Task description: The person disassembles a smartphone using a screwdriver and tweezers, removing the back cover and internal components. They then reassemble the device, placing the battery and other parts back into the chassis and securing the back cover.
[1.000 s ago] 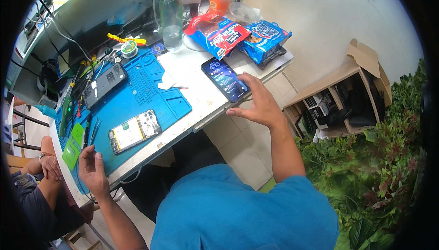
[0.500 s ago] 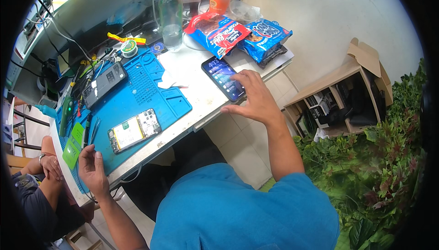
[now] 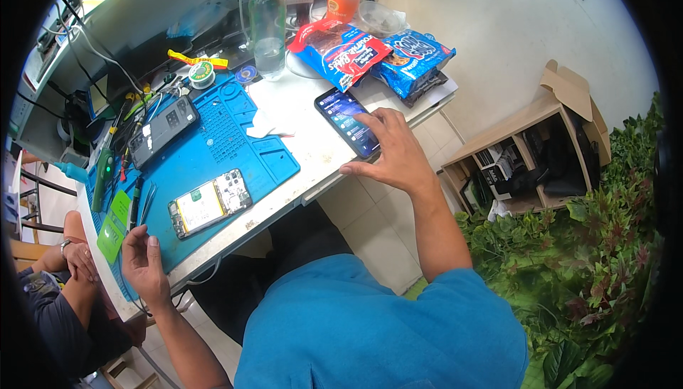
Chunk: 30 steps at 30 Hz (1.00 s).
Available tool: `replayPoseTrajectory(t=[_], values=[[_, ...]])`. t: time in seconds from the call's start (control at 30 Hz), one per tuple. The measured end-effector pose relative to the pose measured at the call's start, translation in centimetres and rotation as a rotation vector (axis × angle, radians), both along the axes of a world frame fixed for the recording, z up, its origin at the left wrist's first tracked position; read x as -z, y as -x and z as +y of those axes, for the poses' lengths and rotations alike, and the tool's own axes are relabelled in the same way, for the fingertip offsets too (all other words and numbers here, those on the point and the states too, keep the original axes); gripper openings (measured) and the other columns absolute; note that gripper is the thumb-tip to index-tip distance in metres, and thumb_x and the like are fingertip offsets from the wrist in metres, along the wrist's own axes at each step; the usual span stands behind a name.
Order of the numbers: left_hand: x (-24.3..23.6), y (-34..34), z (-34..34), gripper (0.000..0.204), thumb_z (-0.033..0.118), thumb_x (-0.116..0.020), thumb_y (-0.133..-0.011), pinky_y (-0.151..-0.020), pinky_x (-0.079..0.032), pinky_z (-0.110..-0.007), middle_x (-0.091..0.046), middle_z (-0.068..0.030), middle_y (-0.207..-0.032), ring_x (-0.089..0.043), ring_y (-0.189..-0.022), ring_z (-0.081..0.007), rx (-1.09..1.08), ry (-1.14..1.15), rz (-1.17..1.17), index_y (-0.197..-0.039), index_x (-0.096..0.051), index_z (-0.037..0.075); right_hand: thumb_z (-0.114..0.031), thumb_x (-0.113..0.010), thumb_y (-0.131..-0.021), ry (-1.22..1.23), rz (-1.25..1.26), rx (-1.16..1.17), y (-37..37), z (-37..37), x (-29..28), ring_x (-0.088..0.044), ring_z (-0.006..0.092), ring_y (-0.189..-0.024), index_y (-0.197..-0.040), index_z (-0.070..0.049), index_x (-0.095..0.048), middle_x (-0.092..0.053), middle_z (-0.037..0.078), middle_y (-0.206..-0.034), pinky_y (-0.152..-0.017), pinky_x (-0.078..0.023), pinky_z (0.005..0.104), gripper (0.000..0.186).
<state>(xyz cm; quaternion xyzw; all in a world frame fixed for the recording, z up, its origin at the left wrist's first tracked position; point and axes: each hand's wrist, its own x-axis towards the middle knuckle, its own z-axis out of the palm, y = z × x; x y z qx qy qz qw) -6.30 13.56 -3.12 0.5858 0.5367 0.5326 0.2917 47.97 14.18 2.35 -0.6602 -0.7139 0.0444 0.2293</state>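
Observation:
A lit smartphone point(image 3: 341, 114) lies face up near the right end of the desk. My right hand point(image 3: 395, 151) is over its lower right side, index finger on or just above the screen and thumb spread off to the left. The hand holds nothing. At the front left desk edge, my left hand point(image 3: 147, 267) rests loosely, thumb raised and apart from the bent fingers, with nothing seen in it. Nearest to it are a green card point(image 3: 114, 229) and tweezers point(image 3: 148, 203). An opened phone point(image 3: 200, 208), its battery and board exposed, lies on the blue work mat point(image 3: 171, 188).
A phone back housing point(image 3: 163, 133), a solder spool point(image 3: 201, 75) and several tools lie further back. Beyond the smartphone are snack bags point(image 3: 341, 55), a green-capped bottle point(image 3: 268, 30) and an orange cup point(image 3: 344, 1). Another person's hands point(image 3: 80, 261) are at the left.
The screen's contents have shifted upward, and the large clock at its top is gone. My right index finger has moved slightly up and left over the screen. My left hand has stayed still.

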Motion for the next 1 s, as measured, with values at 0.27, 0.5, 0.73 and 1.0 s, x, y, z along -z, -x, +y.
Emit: replayPoseTrajectory(t=[0.27,0.5,0.73,1.0], values=[[0.22,0.3,0.01,0.028,0.002,-0.07,-0.111,-0.105,-0.049,-0.028,-0.069,-0.0051,-0.125,-0.064,-0.113,-0.0119,0.007,0.003,0.001,-0.138,-0.067,-0.004,-0.07,-0.099,-0.07,0.013,-0.005,0.011,0.15,-0.01,-0.05,-0.056,0.0453,-0.142,-0.152,-0.009,-0.066,-0.057,0.025,-0.148,-0.119,-0.049,0.0539,0.107],[0.12,0.22,-0.02,0.028,0.002,-0.07,-0.111,-0.105,-0.049,-0.028,-0.069,-0.005,-0.124,-0.064,-0.113,-0.0119,0.002,0.013,-0.01,-0.138,-0.067,-0.004,-0.07,-0.099,-0.07,0.009,-0.006,0.011,0.05,-0.03,0.23,-0.054,0.0458,-0.145,-0.156,-0.01,-0.063,-0.056,0.026,-0.15,-0.121,-0.048,0.0544,0.111],[-0.09,-0.06,-0.01,0.027,0.004,-0.071,-0.111,-0.1,-0.048,-0.026,-0.068,-0.0036,-0.121,-0.062,-0.108,-0.0102,-0.012,0.004,0.0,-0.137,-0.068,-0.004,-0.072,-0.098,-0.071,0.002,0.03,0.004,0.11,-0.14,0.09,-0.053,0.0453,-0.145,-0.158,-0.008,-0.059,-0.056,0.025,-0.15,-0.123,-0.046,0.0546,0.115],[-0.15,-0.03,-0.09,0.027,0.004,-0.071,-0.111,-0.1,-0.049,-0.026,-0.068,-0.0034,-0.12,-0.062,-0.108,-0.0101,-0.002,0.007,-0.004,-0.137,-0.068,-0.004,-0.08,-0.093,-0.072,-0.011,0.011,0.007,-0.09,-0.05,0.63,-0.052,0.0439,-0.146,-0.159,-0.007,-0.058,-0.055,0.024,-0.15,-0.125,-0.045,0.0541,0.119]])
